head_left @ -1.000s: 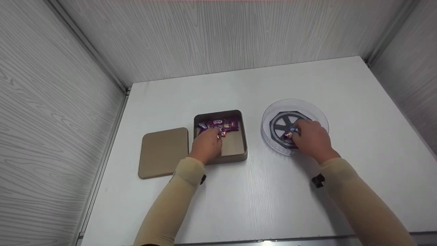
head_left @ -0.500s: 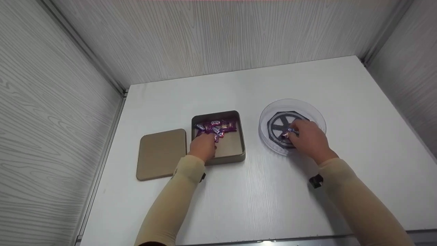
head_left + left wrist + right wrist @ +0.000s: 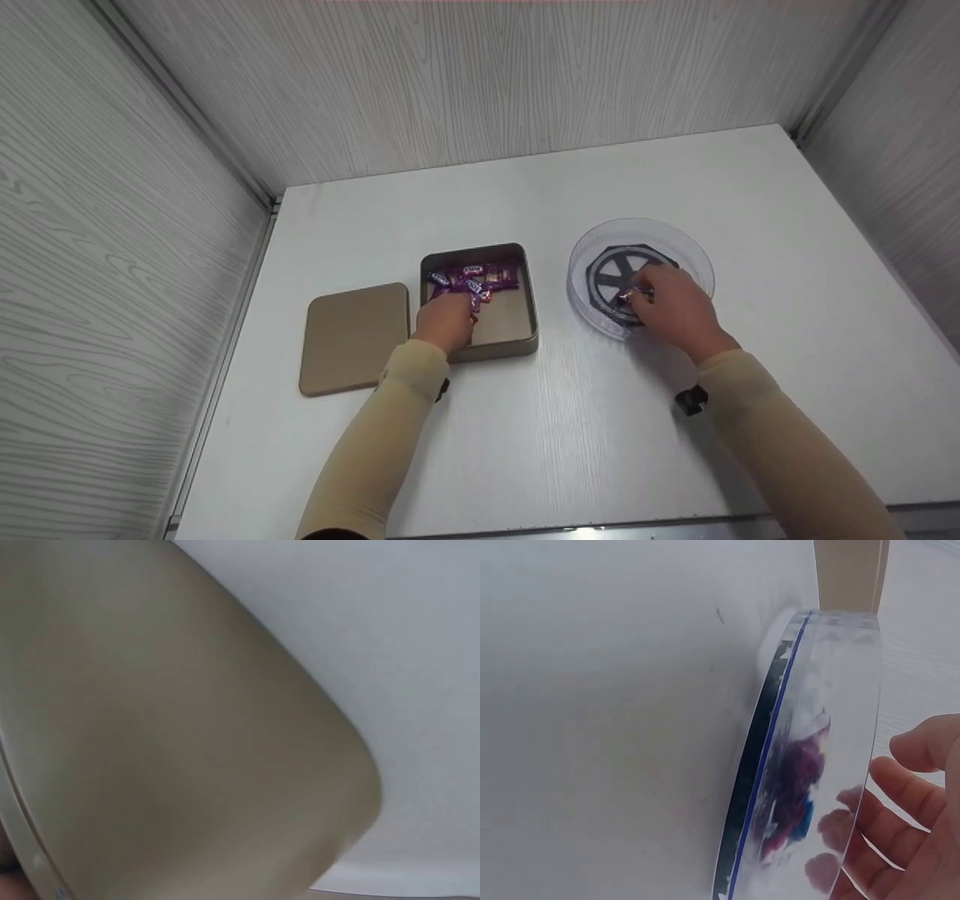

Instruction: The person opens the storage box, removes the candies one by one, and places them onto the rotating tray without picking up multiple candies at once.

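Observation:
In the head view my left hand (image 3: pixel 445 322) reaches down over the near left part of a square tan tin (image 3: pixel 506 349). Its fingertips are hidden, and a small reddish bit shows at its side. Purple-wrapped candies (image 3: pixel 474 281) lie just beyond it in the tin. My right hand (image 3: pixel 675 307) is inside the round clear plastic dish (image 3: pixel 592 247). In the right wrist view, its thumb and fingers are spread apart beside the dish rim. Through the clear wall, wrapped candies (image 3: pixel 799 780) show low in the dish, apart from the fingertips.
The square tan lid (image 3: pixel 356 341) lies flat left of the tin; it fills much of the left wrist view. Tin and dish stand apart on the white table (image 3: pixel 555 435). Pale wood-grain panels (image 3: pixel 450 75) enclose the back and sides.
The left hand has moved slightly down and left from the candies, showing more of them. The right hand has shifted slightly left within the dish. The whole view has shifted a little.

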{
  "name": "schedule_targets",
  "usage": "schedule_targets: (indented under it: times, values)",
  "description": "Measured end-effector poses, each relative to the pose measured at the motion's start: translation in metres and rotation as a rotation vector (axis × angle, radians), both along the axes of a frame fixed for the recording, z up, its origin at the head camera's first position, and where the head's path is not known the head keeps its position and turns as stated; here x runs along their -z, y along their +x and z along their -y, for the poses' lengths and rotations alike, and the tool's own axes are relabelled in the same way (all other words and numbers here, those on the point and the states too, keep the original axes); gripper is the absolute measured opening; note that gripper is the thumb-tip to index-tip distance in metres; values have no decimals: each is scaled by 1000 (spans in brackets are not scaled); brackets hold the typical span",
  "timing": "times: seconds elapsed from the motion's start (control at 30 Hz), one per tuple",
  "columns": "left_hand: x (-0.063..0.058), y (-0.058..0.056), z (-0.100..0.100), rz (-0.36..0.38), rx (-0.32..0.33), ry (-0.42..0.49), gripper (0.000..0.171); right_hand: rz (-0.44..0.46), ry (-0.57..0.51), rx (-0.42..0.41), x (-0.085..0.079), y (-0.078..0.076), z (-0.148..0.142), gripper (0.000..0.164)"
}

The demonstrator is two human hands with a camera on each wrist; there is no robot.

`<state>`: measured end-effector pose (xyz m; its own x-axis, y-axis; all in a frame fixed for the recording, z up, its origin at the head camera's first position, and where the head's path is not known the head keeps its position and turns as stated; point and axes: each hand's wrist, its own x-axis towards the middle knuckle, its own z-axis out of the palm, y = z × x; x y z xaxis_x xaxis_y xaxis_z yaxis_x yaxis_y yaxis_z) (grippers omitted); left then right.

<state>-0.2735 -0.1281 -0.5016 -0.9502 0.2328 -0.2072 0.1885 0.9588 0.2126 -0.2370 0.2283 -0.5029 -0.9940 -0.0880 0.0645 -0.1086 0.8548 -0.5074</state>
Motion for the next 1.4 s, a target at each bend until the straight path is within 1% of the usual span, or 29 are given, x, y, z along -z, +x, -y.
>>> schedule_targets:
  times: [0.13,0.23,0.3,0.33,0.4,0.5,0.57,0.7,0.87,1.03,1.2,1.27,1.4]
  values:
    - [-2,0,-2,-21,-22,52,8,-3,-15,-15,-1,0,4,20]
    - [-5,0,-5,-25,-20,101,8,-6,-24,-25,-2,2,8,19]
    - [-9,1,-8,-34,-5,122,8,-7,-26,-42,-4,4,11,20]
    - [-11,2,-10,-38,4,128,13,-9,-31,-50,-6,5,13,22]
    - [-15,4,-13,-46,22,143,14,-13,-42,-69,-9,6,17,25]
    - [-22,7,-20,-61,47,174,11,-23,-50,-97,-14,7,22,28]
    - [-26,10,-24,-61,54,202,9,-36,-49,-108,-18,8,26,27]
    - [-33,15,-30,-57,57,259,11,-65,-39,-125,-23,10,31,24]
    - [-40,21,-38,-34,68,336,12,-89,-47,-163,-26,14,39,23]
    - [-45,27,-47,-21,96,366,15,-128,-49,-217,-27,18,50,23]
    - [-45,32,-56,-3,118,400,17,-177,-54,-241,-29,24,59,25]
    - [-46,34,-59,1,125,404,19,-195,-57,-247,-30,26,63,29]
    - [-48,36,-65,-14,155,388,22,-226,-70,-266,-31,28,69,34]
